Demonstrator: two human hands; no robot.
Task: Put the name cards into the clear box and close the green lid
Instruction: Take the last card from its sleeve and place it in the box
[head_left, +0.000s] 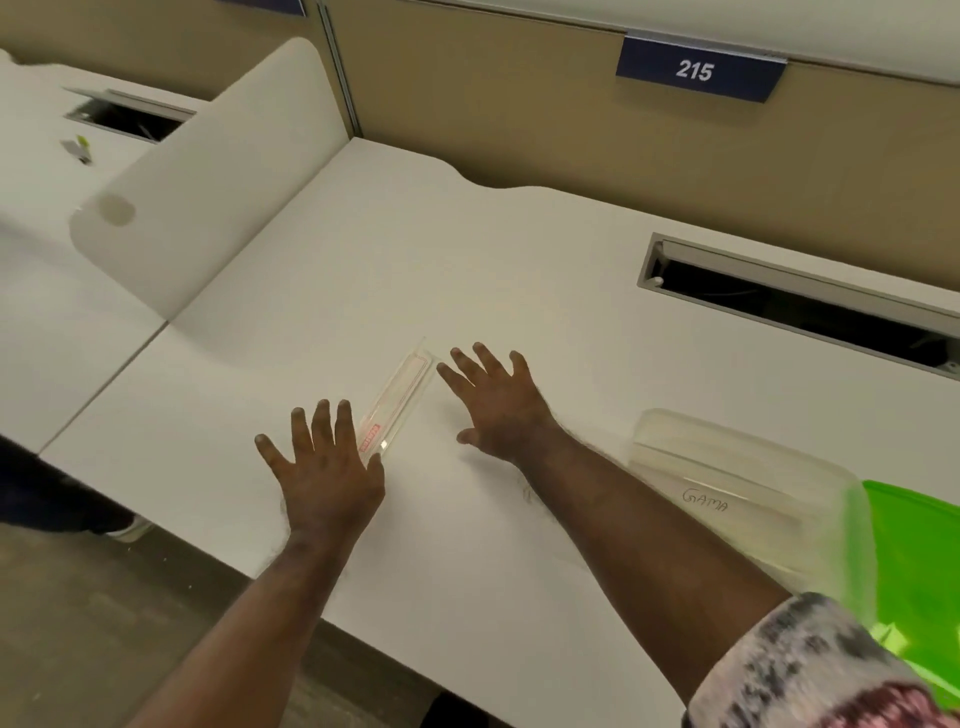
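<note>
A clear name card holder (400, 400) with red print lies flat on the white desk (415, 249), running diagonally. My left hand (327, 467) is spread open just to its left, fingers near its lower end. My right hand (493, 400) is spread open just to its right, fingertips close to its upper end. Neither hand holds anything. The clear box (748, 483) stands at the right, with a white card reading "GAMA" (706, 501) inside. The green lid (914, 566) lies against the box's right side, partly cut off by the frame.
A white divider panel (197, 187) stands at the left of the desk. A cable slot (800, 306) opens in the desk at the back right. A partition wall with a "215" sign (696, 70) lies behind. The desk's front edge drops to grey floor (104, 623).
</note>
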